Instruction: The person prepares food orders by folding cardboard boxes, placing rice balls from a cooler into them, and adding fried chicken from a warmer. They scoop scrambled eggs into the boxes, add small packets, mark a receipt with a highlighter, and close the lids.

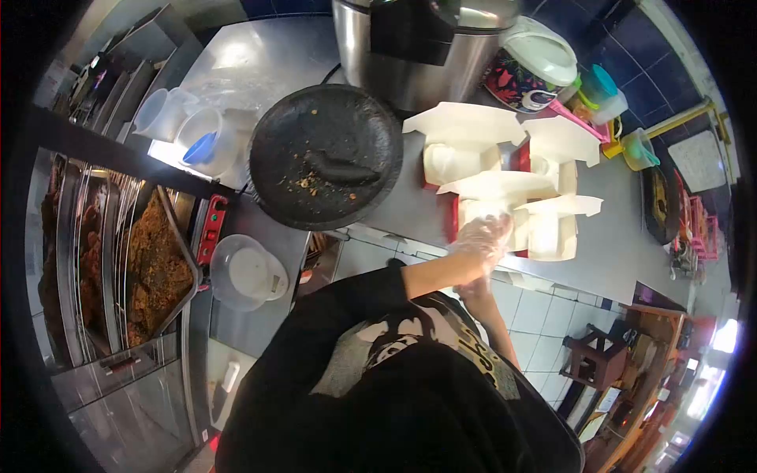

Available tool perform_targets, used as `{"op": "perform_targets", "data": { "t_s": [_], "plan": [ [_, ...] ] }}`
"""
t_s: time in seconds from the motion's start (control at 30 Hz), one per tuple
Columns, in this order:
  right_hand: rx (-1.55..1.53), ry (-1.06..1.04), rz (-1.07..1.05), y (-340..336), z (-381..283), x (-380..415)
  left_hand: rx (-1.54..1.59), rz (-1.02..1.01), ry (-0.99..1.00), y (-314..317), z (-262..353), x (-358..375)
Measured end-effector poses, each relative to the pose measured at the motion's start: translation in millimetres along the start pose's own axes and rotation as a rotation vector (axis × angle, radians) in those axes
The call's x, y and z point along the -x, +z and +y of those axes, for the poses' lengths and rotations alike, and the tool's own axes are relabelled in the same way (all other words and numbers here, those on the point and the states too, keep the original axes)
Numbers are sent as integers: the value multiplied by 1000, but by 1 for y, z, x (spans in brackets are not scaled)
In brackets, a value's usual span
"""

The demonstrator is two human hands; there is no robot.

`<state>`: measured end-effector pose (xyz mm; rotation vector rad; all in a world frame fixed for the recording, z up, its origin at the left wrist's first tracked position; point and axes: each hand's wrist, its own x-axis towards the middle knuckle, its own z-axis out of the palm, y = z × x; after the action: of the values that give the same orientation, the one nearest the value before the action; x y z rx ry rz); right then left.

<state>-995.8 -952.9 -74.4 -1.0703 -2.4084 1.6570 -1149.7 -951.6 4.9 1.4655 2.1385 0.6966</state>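
Note:
Four open takeaway boxes, red outside and white inside, stand together on the metal counter. My left hand [484, 239], in a clear plastic glove, is at the front edge of the near-left box [475, 210]; glare and the glove blur its fingers. Just below it, close to the left wrist, is my right hand [475, 285], also gloved, its fingers largely hidden. The near-right box [550, 230] lies beside my left hand. Behind are the far-left box [457, 162], with a pale rounded item in it, and the far-right box [558, 167].
A black stone mortar [292, 185] holds a dark pestle [343, 169]. Behind stand a large steel container [410, 71] and a patterned rice cooker [520, 83]. Plastic jugs [206, 138], a clear bowl [239, 272] and a glass food cabinet [118, 363] are at the left.

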Motion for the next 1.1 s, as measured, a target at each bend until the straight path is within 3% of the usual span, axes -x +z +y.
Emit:
{"op": "perform_targets", "data": {
  "t_s": [0.13, 0.2, 0.23, 0.3, 0.37, 0.4, 0.43, 0.5, 0.57, 0.6, 0.67, 0.73, 0.77, 0.83, 0.93, 1.03, 1.07, 1.1],
  "plan": [
    [-91, 137, 57, -32, 12, 1, -457, 250, -28, 134, -2, -71],
    [-140, 129, 51, -37, 28, -2, -493, 248, 20, 136, -15, -56],
    [-140, 136, 38, -39, 31, -2, -419, 169, 119, 97, -6, -39],
    [18, -192, -18, -44, 84, -22, -285, -306, 94, 5, 15, -20],
    [260, -116, -135, -44, 64, -41, 38, 183, 302, -8, -27, 10],
    [13, -45, -292, -40, 66, -55, 237, 381, 232, -26, -43, 24],
    [-41, -68, -358, -33, 51, -65, 445, 591, 196, -45, -59, 38],
    [-153, -90, -463, -20, 11, -69, 34, 1065, 150, -129, -92, 103],
    [-6, -93, -531, -8, -8, -81, -370, 1209, -173, -195, -117, 184],
    [48, -93, -543, 0, -19, -85, -515, 1213, -359, -206, -156, 220],
    [85, -36, -564, 17, -53, -88, -724, 1216, -508, -239, -184, 291],
    [116, -110, -581, 34, -53, -97, -805, 898, -1007, -254, -205, 338],
    [129, -146, -586, 42, -54, -100, -757, 765, -1123, -261, -230, 356],
    [147, -125, -612, 55, -66, -96, -911, 593, -1218, -270, -278, 381],
    [150, -142, -643, 71, -79, -94, -1302, 519, -1067, -281, -358, 411],
    [159, -269, -642, 83, -66, -100, -1059, 367, -1121, -298, -376, 417],
    [170, -263, -632, 82, -62, -102, -1004, 517, -1098, -299, -379, 416],
    [181, -256, -624, 82, -66, -101, -1019, 529, -1020, -300, -373, 418]
  ]
}}
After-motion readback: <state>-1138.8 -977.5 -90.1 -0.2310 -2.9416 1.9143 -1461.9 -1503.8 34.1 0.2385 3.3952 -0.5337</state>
